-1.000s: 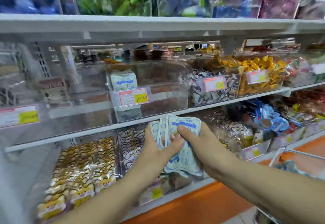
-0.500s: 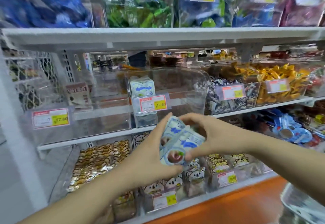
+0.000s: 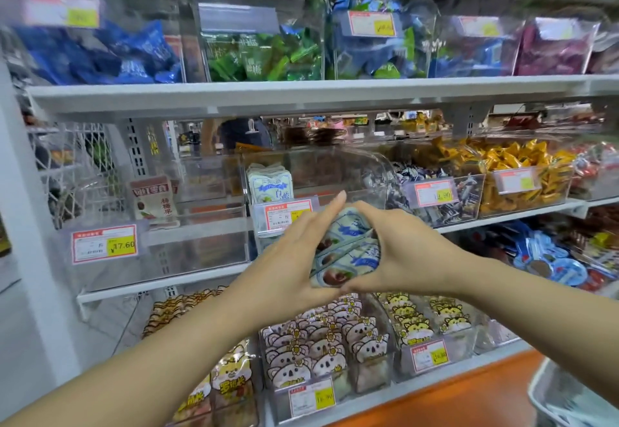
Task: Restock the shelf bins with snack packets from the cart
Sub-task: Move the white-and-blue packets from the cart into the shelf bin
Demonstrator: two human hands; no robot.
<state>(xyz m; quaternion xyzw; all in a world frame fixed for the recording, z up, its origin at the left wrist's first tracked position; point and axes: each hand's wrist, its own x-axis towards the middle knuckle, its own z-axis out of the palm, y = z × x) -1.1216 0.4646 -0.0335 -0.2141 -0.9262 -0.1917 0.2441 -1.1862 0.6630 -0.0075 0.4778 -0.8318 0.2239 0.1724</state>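
A bundle of pale blue-and-white snack packets [image 3: 345,252] is squeezed between both my hands in front of the middle shelf. My left hand [image 3: 294,255] cups its left side, fingers stretched upward. My right hand [image 3: 398,252] curls round its right side. Just behind them stands a clear shelf bin [image 3: 321,172] with a red-and-yellow price tag, holding a few matching packets [image 3: 270,185] upright at its left rear. The cart [image 3: 569,400] shows as a white basket corner at the bottom right.
To the left sits a clear bin [image 3: 160,249] with one brown-labelled packet [image 3: 152,200]. To the right are bins of dark wrapped candies [image 3: 435,192] and yellow candies [image 3: 522,175]. Koala-faced packets [image 3: 321,349] fill the lower shelf. Blue and green packets crowd the top shelf.
Both hands have risen with the packet bundle from the lower shelf level to just in front of the middle bin. They have squeezed the fanned packets into a tight stack.
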